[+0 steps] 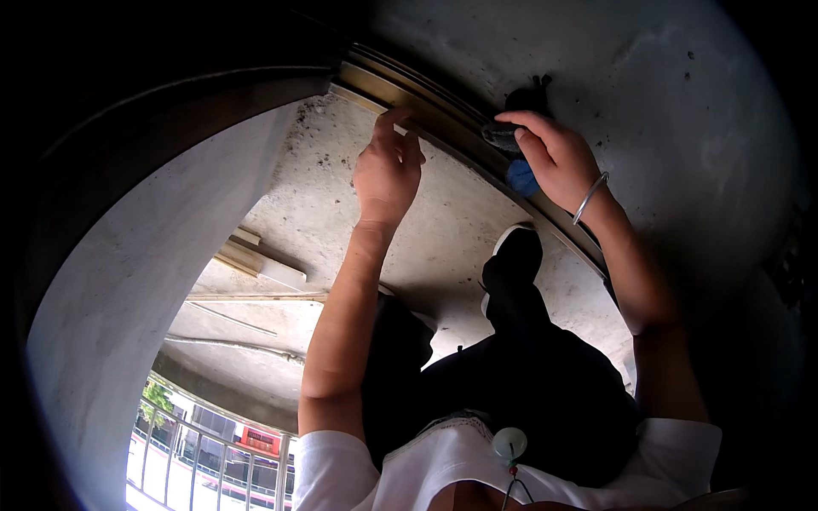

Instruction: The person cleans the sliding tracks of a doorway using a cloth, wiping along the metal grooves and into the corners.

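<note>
My left hand (388,169) touches the inner edge of a brass-coloured metal door or window track (441,124) with its bent index finger. Its other fingers are curled loosely, and I see nothing in them. Over the same track, further right, my right hand (562,160) has its thumb and index finger at a dark grey, soft-looking item (501,135). I cannot tell whether they grip it or only rest on it. Partly under that hand, a crumpled blue cloth-like piece (524,177) lies on the track. A black object (527,99) sits just beyond the fingers, its kind unclear in shadow.
A dirty concrete floor (339,172) with dark crumbs runs along the track, below a pale wall (160,211). Short metal profile pieces (262,263) and a pipe (236,345) lie to the left. Beyond stands a metal railing (211,457). My shoe (519,249) is near the track.
</note>
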Demonstrator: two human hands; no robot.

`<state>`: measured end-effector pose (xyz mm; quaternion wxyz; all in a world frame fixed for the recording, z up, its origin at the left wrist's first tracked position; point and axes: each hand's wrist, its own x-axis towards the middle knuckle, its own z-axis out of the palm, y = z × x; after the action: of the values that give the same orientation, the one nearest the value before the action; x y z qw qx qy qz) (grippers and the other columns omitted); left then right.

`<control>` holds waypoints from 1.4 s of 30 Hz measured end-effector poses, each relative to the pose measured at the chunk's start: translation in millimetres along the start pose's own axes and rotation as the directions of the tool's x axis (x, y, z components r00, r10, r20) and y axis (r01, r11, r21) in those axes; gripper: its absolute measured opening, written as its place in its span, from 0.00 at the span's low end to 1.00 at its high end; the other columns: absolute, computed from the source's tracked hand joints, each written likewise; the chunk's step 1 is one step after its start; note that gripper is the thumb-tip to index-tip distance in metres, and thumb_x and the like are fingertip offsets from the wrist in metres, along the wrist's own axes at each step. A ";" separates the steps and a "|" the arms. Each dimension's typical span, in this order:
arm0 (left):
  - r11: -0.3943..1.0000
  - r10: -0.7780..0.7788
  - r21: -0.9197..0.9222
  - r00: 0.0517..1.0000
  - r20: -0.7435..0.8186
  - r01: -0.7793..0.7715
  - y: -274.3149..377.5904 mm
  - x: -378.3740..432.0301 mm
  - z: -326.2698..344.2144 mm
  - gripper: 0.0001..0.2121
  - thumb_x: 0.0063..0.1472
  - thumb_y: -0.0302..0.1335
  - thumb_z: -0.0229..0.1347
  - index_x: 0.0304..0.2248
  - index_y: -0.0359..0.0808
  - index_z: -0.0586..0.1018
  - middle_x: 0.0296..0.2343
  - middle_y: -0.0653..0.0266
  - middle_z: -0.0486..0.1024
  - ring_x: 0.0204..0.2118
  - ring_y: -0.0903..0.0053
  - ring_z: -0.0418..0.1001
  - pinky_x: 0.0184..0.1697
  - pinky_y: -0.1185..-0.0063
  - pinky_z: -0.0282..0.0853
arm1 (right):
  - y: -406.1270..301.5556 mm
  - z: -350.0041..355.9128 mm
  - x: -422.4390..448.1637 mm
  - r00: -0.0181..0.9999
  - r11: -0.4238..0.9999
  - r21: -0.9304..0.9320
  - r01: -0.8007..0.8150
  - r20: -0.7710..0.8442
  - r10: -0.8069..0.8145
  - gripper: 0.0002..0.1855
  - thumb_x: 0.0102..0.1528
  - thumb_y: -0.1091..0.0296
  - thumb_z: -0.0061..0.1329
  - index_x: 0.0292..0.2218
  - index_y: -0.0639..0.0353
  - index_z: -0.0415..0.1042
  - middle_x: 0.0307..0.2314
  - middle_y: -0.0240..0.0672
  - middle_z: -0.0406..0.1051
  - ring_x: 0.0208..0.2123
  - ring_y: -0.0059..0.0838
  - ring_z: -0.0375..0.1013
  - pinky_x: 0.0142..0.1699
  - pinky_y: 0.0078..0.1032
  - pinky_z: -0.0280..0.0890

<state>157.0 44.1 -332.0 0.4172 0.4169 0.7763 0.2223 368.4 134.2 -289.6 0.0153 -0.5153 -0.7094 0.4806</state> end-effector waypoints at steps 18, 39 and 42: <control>0.989 -0.002 -0.148 0.989 0.147 0.025 -24.0 -13.3 -20.0 0.07 0.62 0.24 0.47 0.37 0.35 0.76 0.21 0.63 0.76 0.25 0.79 0.76 0.31 0.81 0.69 | 5.3 108.4 101.4 0.707 0.786 -0.383 0.485 -0.357 -0.610 0.07 0.54 0.63 0.50 0.35 0.50 0.69 0.33 0.31 0.67 0.36 0.34 0.69 0.39 0.30 0.70; 0.990 0.108 0.046 0.936 0.336 -0.131 -20.4 -48.5 -35.1 0.08 0.60 0.27 0.48 0.38 0.43 0.74 0.24 0.64 0.78 0.30 0.68 0.77 0.34 0.73 0.70 | 18.2 -2.0 -10.4 0.774 0.906 -0.046 0.421 -0.503 -0.385 0.19 0.58 0.59 0.49 0.47 0.55 0.65 0.36 0.41 0.68 0.35 0.35 0.68 0.43 0.27 0.64; 0.989 0.095 0.071 0.934 0.344 -0.126 -17.5 -55.1 -36.3 0.08 0.59 0.27 0.48 0.38 0.43 0.75 0.25 0.63 0.78 0.31 0.67 0.77 0.35 0.72 0.70 | 53.3 70.3 -21.9 0.819 0.811 -0.441 0.386 -0.242 -0.521 0.21 0.51 0.64 0.53 0.47 0.50 0.66 0.43 0.38 0.64 0.38 0.40 0.66 0.46 0.33 0.63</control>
<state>135.4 -11.4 -298.6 0.5119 0.5108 0.6775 0.1345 380.5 71.3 -354.2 0.1600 -0.3983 -0.8763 0.2190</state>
